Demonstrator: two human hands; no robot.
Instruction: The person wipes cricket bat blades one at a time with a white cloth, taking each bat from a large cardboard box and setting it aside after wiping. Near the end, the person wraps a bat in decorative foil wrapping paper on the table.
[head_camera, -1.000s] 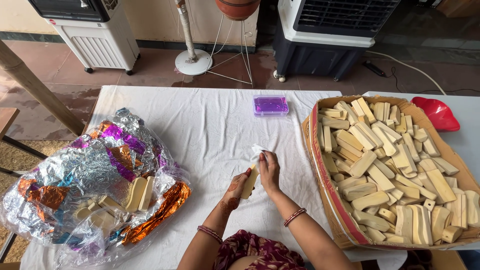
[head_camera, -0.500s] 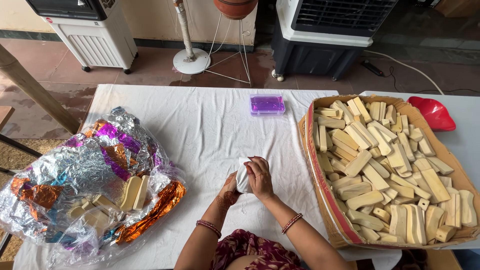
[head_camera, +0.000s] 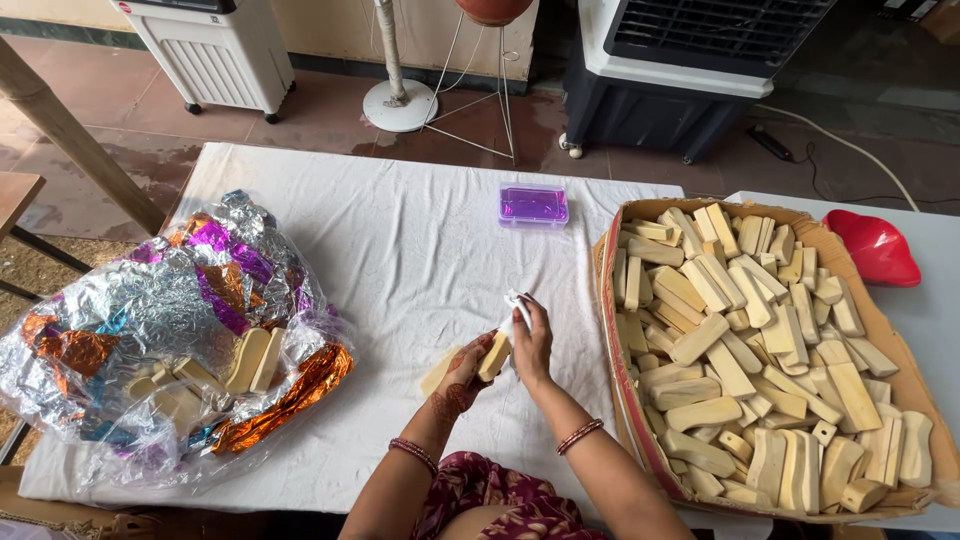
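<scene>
My left hand holds a pale cream soap-like bar upright over the white tablecloth. Pressed against that bar's right side, my right hand pinches a small white cloth at its top. A second pale bar lies on the cloth just left of my left hand. To the right stands a cardboard box filled with several similar cream bars.
A crinkled silver, purple and orange foil sheet with several cream bars lies at the left. A small purple box sits at the table's far side. A red bowl rests beyond the cardboard box. Air coolers and a fan stand are on the floor behind.
Both hands stay together at the table's middle. The white cloth covered the bar half a second ago; now it is up at the bar's top and the bar shows again.
</scene>
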